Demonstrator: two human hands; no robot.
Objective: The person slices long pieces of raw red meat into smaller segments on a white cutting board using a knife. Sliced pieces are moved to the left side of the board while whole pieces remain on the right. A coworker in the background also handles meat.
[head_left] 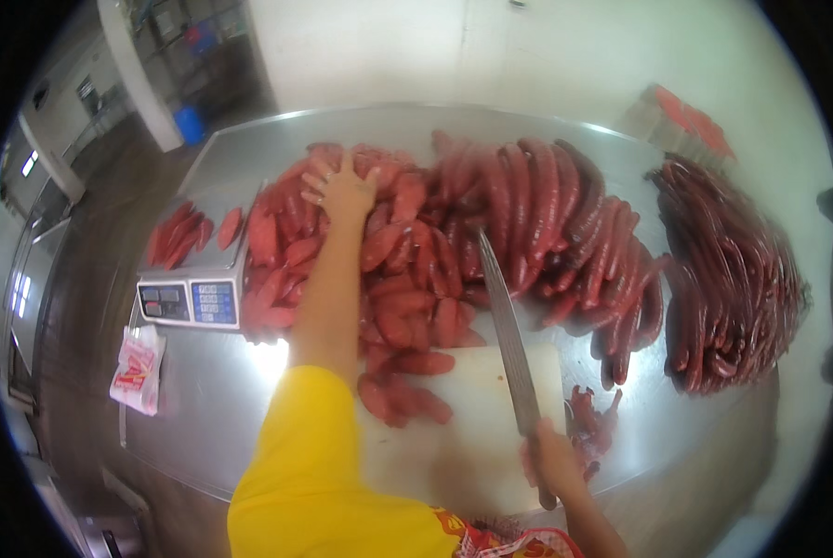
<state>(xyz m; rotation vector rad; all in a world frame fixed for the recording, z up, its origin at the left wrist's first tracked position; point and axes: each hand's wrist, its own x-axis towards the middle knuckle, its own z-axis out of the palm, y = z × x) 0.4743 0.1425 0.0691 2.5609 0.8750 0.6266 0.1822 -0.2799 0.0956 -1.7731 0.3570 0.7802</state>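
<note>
My left hand (342,193) reaches far across a metal table, fingers spread over a heap of cut red sausage pieces (403,307). It looks to be resting on them. In my right hand (554,458), near the front edge, is the handle of a long knife (509,339). The blade points away from me, above a white cutting board (472,418), with its tip by the long whole sausages (537,200). A few cut pieces lie on the board's left part. Darker, thinner sausages (728,279) form another pile at the right.
A digital scale (217,303) at the left carries several sausage pieces (179,232). Beside it lies a white and red plastic bag (138,370). Red scraps (591,426) sit right of the board. A stack of red-topped packs (681,126) stands against the wall.
</note>
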